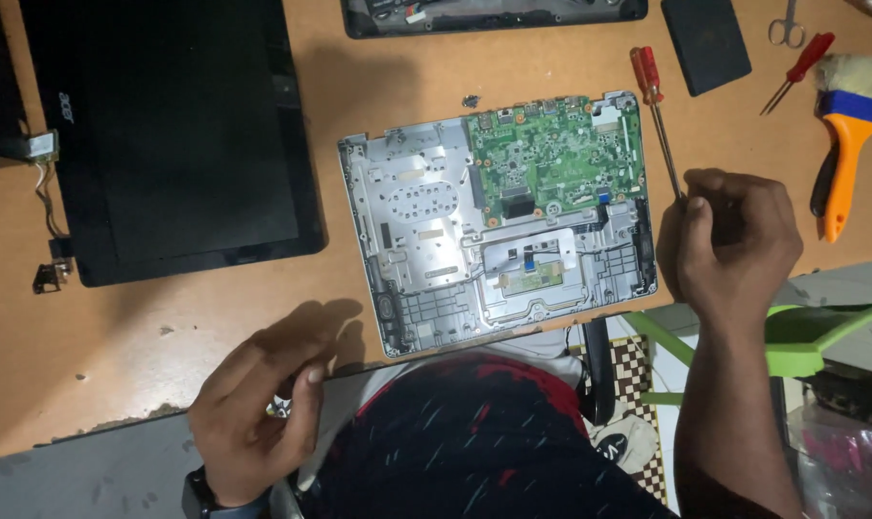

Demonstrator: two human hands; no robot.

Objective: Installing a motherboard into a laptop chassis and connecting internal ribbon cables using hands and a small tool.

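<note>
Right hand (729, 252) was curled shut around the tip end of a red-handled screwdriver (657, 115), handle pointing to 12 o'clock, just past the 3 o'clock edge of the opened laptop base (498, 221). Left hand (253, 408) sat at 7 o'clock by the wooden table (215, 317) edge, fingers loosely pinched on something small I couldn't make out. Green board (547, 154) faced up.
</note>
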